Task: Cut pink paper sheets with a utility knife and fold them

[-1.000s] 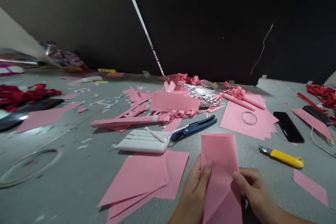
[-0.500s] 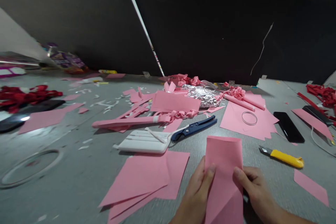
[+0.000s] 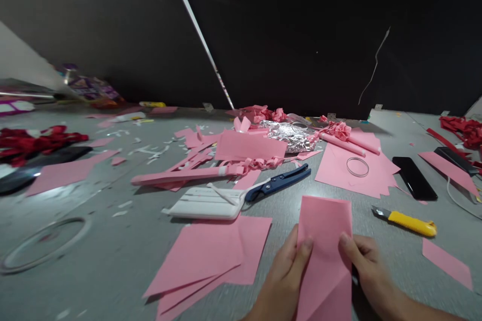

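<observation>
A folded pink paper sheet [image 3: 326,241] stands up from the grey table [image 3: 105,241] at the bottom centre. My left hand [image 3: 282,281] pinches its left edge with thumb and fingers. On the right edge, my right hand [image 3: 367,271] grips the same sheet, thumb on the front face. A stack of loose pink sheets [image 3: 211,256] lies just left of my left hand.
Blue-handled scissors [image 3: 276,184] and a white flat case [image 3: 205,202] lie beyond the sheets. A yellow utility knife [image 3: 406,220] and a black phone [image 3: 414,184] sit at right. Pink rolls, foil [image 3: 291,135], a tape ring [image 3: 357,166] and red scraps [image 3: 33,140] litter the rest.
The folded pink sheet has shifted slightly right and lower, with both hands sliding up its edges. Nothing else on the table moved.
</observation>
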### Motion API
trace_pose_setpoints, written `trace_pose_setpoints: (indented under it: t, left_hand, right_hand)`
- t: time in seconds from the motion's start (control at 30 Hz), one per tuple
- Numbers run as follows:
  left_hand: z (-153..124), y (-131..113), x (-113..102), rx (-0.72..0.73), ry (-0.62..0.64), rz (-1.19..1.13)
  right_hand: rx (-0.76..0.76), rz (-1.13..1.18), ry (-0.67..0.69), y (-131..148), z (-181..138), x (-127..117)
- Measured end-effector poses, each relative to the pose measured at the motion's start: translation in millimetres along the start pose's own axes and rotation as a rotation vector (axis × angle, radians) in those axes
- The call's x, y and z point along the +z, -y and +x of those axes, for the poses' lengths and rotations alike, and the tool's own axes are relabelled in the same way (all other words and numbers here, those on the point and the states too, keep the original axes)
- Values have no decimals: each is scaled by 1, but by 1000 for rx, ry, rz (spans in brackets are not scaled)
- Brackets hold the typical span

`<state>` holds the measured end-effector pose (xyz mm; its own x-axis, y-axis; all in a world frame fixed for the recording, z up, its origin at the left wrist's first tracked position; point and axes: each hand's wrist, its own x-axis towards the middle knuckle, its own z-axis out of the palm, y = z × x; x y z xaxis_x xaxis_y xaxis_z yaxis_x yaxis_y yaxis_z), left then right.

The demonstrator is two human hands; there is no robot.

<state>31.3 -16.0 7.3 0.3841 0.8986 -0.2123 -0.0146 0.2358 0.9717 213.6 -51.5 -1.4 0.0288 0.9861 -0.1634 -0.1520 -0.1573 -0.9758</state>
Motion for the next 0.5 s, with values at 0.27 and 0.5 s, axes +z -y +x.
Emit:
trace_pose_setpoints:
  t: [0.27,0.5]
  left_hand:
    - [-1,-2,1,4,32,-13]
    - [-1,-1,0,0,44,-49]
  right_hand:
    - [-7,24,-30,-4,-1,-1]
    - [-45,10,-22,2,-2,0]
